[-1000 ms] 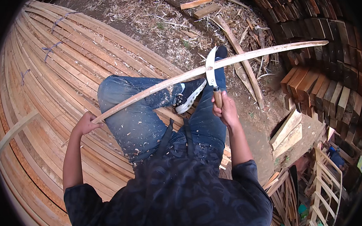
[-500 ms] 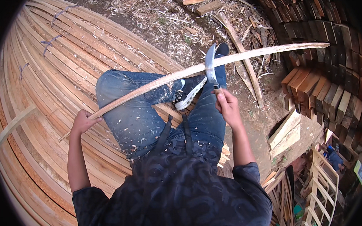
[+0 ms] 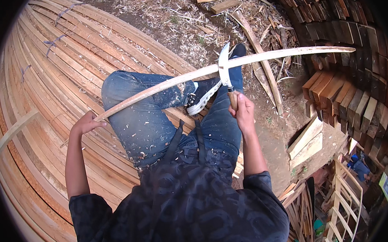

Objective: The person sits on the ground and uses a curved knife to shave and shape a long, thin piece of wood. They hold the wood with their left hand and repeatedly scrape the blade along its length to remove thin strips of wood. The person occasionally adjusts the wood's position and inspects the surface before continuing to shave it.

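Observation:
A long, narrow wooden strip (image 3: 165, 84) slants across my lap, its far end out to the right. Near its lower left end my left hand (image 3: 86, 123) grips it, thumb along the side. My right hand (image 3: 245, 112) is closed round the wooden handle of a curved-blade knife (image 3: 224, 71). The blade crosses the strip about midway, over my right leg, its tip pointing away from me. Whether the edge bites into the wood I cannot tell. Small shavings cling to my jeans (image 3: 138, 143).
I sit on a large stack of long wooden strips (image 3: 41, 129), tied in places with dark bands. Shavings and offcuts (image 3: 225, 5) litter the ground ahead. Stacked wood blocks (image 3: 333, 92) rise at right. A slatted wooden frame (image 3: 341, 201) stands at lower right, near a person in blue (image 3: 358, 167).
My left hand has shifted slightly up and away from me. My right hand has moved a little toward me, and the knife has turned slightly, showing more of its handle.

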The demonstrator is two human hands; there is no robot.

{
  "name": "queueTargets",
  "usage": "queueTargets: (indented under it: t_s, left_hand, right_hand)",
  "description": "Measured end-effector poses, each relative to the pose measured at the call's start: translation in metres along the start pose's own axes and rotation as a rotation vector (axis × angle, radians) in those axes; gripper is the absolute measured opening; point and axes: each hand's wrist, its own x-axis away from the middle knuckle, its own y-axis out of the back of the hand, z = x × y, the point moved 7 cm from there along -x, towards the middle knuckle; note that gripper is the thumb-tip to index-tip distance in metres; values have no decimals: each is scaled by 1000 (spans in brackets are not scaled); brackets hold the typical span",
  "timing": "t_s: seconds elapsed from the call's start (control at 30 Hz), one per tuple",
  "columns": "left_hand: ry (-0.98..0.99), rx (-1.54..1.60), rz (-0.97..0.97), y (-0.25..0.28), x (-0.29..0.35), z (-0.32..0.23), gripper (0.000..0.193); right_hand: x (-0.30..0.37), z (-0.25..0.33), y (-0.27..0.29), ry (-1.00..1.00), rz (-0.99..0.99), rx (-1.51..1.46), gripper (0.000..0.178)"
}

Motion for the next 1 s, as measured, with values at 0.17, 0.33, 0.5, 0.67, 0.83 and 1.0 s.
queueTargets:
  t_s: [0.17, 0.33, 0.5, 0.67, 0.83, 1.0]
  left_hand:
    - [0, -9, -92, 0, 1, 10, 74]
    - [-28, 13, -46, -1, -7, 12, 77]
    - [-29, -3, -53, 0, -9, 14, 77]
    - [36, 45, -27, -3, -6, 12, 80]
    - [-52, -19, -87, -3, -14, 20, 72]
    - [17, 18, 45, -5, -8, 8, 74]
  right_hand:
    - [12, -10, -19, -228, 244, -282, 45]
    - [9, 0, -16, -268, 157, -629, 46]
    - [1, 13, 1, 65, -84, 70, 34]
    - [1, 20, -1, 8, 15, -65, 29]
    - [18, 18, -27, -7, 116, 166, 27]
    - [8, 27, 10, 28, -97, -89, 27]
